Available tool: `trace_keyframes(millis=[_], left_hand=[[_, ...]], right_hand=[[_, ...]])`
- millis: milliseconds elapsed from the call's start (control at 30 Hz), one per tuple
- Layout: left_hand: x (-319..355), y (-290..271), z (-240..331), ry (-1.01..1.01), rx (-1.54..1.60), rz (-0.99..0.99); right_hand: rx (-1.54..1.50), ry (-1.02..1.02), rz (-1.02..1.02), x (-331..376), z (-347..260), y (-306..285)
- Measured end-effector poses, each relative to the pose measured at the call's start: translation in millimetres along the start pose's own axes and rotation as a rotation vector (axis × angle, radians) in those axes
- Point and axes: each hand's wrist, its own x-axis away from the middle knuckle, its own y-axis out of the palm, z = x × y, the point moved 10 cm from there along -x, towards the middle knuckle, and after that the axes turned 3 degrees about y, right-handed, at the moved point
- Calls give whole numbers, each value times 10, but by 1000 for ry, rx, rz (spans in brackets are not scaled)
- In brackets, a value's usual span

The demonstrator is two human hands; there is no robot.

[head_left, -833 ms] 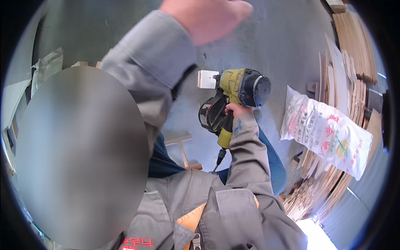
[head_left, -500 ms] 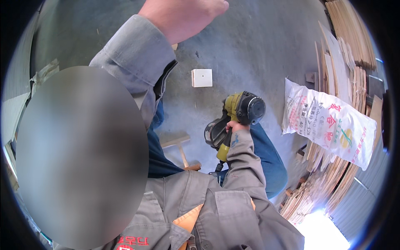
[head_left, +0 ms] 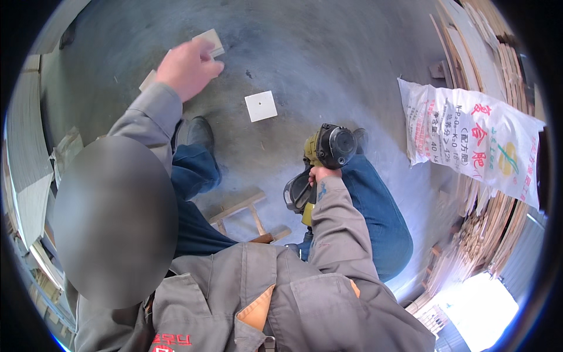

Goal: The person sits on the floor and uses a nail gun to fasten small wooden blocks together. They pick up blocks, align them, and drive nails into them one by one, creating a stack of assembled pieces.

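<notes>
Nail gun [head_left: 325, 154] in right hand [head_left: 324, 174], bare floor [head_left: 352, 70] ahead.

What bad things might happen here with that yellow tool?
The right hand holds the nail gun just above the knee; a slip might hurt the leg. The left hand reaches far out to a wood piece, so balance may go. The wood frame by the feet might trip someone.
</notes>
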Motion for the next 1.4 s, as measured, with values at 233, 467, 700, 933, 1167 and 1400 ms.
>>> trace_keyframes(millis=[233, 467, 700, 933, 1167, 1400], left_hand=[[194, 1529, -292, -52, -218, -313], [375, 2410, -252, -47, -172, -328], [294, 2888, -298, -43, -199, -341], [144, 2880, -419, -153, 4, -331], [-11, 2674, -721, -521, 908, -480], [-335, 1355, 62, -242, 1194, -489]], right_hand=[[-136, 53, 27, -106, 100, -179], [-135, 95, -13, -99, 88, -210], [-112, 56, 37, -26, 32, -236], [-99, 62, -22, -79, 28, -201], [-97, 61, -9, -50, 3, -185], [-95, 22, 2, -159, 59, -204]])
